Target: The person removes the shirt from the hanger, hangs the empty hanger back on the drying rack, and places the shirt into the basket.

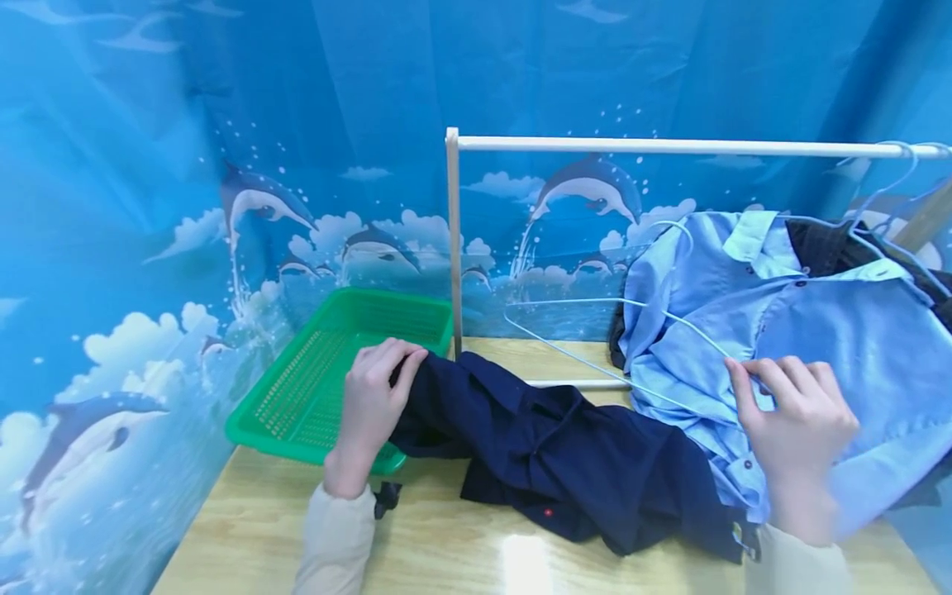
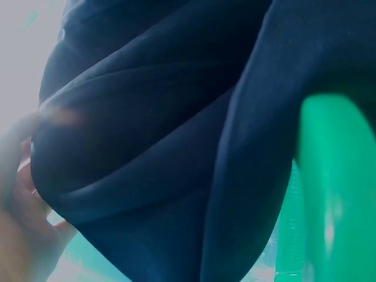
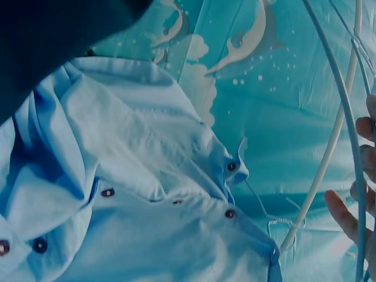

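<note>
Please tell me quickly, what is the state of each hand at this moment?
Left hand: closed, pinching the dark navy cloth garment.
Right hand: closed, pinching the thin, pale-blue wire hanger.

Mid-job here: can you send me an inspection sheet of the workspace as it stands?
Surface: wooden tabletop, with a bright reflection near the front.
Job's things: navy garment, bunched over the tabletop; pale wire hanger, its hook off the rail.
Clutter: green basket at the left, beside the rack's post.
Left hand: pinches the garment's left end.
Right hand: pinches the hanger between thumb and fingers.
Cables: nothing seen.
Surroundings: light-blue shirt at the right, dark clothing partly hidden behind it; blue dolphin-print backdrop.
</note>
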